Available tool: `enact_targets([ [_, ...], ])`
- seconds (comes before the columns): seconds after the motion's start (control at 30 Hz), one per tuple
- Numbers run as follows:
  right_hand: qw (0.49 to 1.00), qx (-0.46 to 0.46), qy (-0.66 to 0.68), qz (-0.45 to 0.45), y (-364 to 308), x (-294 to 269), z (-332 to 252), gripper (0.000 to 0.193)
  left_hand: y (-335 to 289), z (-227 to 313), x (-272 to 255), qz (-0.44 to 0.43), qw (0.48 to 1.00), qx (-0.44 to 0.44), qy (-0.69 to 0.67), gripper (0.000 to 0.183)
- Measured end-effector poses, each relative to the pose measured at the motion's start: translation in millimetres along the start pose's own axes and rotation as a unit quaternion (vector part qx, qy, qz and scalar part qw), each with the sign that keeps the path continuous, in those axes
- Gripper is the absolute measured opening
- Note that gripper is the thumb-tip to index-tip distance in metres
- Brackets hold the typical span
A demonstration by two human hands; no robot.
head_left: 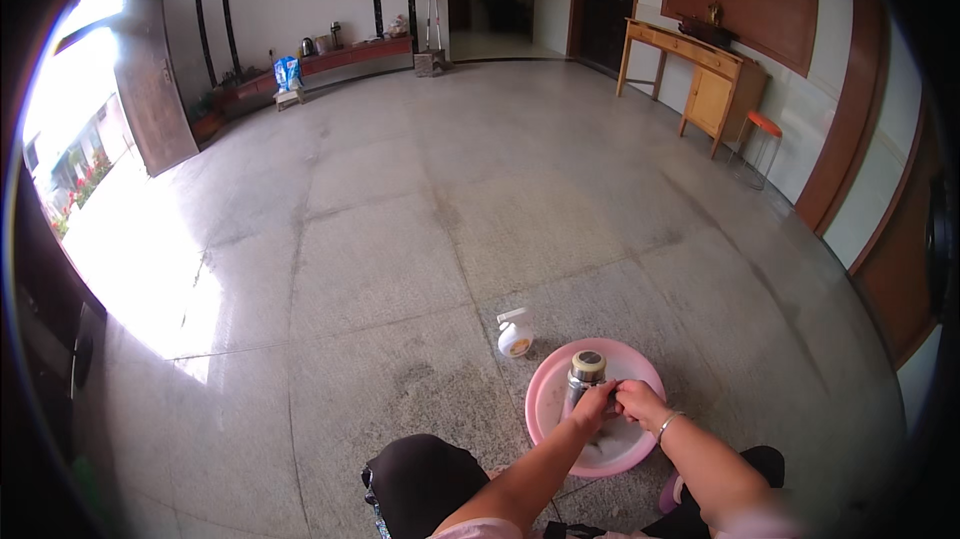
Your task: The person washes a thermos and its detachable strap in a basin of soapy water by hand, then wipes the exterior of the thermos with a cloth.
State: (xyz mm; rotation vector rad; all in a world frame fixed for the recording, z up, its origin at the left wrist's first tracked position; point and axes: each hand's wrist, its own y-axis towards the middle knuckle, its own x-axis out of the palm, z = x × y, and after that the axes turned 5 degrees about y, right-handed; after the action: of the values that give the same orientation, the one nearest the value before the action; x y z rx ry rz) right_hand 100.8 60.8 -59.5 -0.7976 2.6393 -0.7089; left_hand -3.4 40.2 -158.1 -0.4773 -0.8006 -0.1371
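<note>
On the floor in front of me is a round pink basin (540, 439) with a pale inside. A silver thermos (588, 369) with a cream-topped lid stands upright in it, toward its far left side. Over the basin, my left hand (592, 407) is closed beside the lower part of the thermos; whether it touches the thermos I cannot tell. My right hand (640, 403), below a silver bangle, is closed too, its fingertips meeting the left hand's. Something small and dark shows between them, too hidden to name. A white spray bottle (515, 335) stands just outside the basin, at its far left.
Grey stone flooring (380, 239) stretches ahead. A wooden desk (705, 79) and an orange-topped stool (763, 129) line the right wall. Along the back are a low red shelf (340, 61), a blue bag (288, 75) and a long-handled dustpan (430, 62). At left, a door (155, 104) opens onto bright daylight.
</note>
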Motion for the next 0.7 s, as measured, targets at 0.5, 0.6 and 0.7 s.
enact_targets([
  [0.5,0.999,0.028,-0.032,0.027,2,-16,25,0.015,-7,-12,1,0.156,0.985,-0.052,-0.052,0.023],
  [0.6,0.998,0.007,-0.050,0.021,1,-10,26,0.017,4,-17,-15,0.098,0.992,-0.070,-0.044,0.025],
  [0.7,0.999,-0.004,-0.038,0.017,0,-9,29,0.018,9,-23,-9,0.071,0.990,-0.121,-0.032,0.029],
])
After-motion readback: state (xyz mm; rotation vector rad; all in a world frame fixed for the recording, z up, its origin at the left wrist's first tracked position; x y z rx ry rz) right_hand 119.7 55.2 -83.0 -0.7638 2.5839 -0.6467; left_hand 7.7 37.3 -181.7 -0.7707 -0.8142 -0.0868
